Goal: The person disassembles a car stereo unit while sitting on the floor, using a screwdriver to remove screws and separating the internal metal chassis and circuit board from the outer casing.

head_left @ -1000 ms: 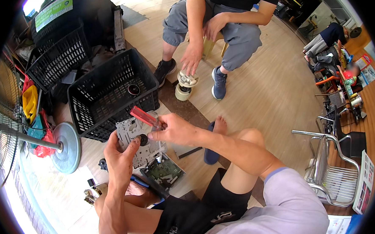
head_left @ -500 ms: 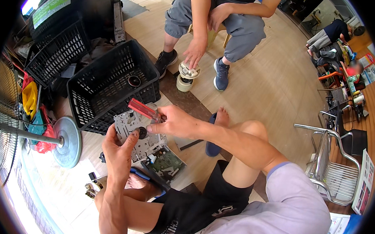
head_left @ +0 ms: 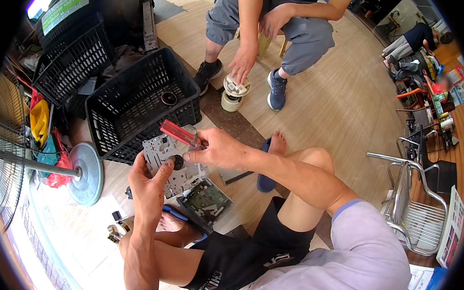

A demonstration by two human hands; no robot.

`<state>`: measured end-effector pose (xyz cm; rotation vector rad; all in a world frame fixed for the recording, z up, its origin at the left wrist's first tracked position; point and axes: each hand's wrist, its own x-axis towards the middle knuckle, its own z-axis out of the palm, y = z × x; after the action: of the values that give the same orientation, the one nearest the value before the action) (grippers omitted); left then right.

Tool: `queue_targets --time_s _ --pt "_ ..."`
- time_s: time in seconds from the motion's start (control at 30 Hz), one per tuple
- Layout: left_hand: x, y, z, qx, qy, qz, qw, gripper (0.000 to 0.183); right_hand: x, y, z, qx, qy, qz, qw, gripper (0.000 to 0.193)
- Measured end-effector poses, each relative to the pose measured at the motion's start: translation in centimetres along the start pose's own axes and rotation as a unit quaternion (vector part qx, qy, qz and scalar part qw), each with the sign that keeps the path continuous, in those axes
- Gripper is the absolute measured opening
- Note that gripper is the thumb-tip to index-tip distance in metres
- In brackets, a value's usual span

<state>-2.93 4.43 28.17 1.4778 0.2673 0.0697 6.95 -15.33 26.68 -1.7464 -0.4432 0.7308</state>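
My left hand [head_left: 149, 183] grips the left edge of a silver metal plate with many cut-outs, a mechanism chassis [head_left: 185, 175], its thumb beside a small black round part [head_left: 178, 162] near the middle. In my right hand [head_left: 216, 148] is a screwdriver with a red handle [head_left: 178, 132], held tilted over the plate with the handle pointing up and left. The right thumb reaches toward the black round part; whether it touches is hard to tell. Below the plate, an open case with a green circuit board [head_left: 206, 200] lies by my feet.
A black plastic crate [head_left: 140, 92] with a round part inside stands ahead of the plate. Facing me, a seated person's hand [head_left: 244, 60] rests on a cream round motor-like part [head_left: 232, 101]. A fan base [head_left: 85, 173] is at left, a metal chair [head_left: 417, 219] at right.
The whole view has shifted slightly. My hands keep nearly the same hold on the metal plate and the screwdriver.
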Motion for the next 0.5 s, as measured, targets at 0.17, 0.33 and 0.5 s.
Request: queue_targets --time_s 0.17,0.33,0.5 --pt "-0.05 0.2 0.14 -0.004 0.003 -0.004 1.0 0.033 -0.09 -0.29 -0.13 -0.012 -0.001 0.007 1.0 0.037" --pt "-0.03 0.27 0.1 0.003 0.0 -0.006 1.0 0.033 -0.03 -0.19 -0.09 -0.005 0.002 0.004 1.0 0.038" --pt "-0.03 0.32 0.13 -0.001 0.0 -0.008 1.0 0.032 0.0 -0.16 -0.04 -0.015 0.004 -0.002 1.0 0.038"
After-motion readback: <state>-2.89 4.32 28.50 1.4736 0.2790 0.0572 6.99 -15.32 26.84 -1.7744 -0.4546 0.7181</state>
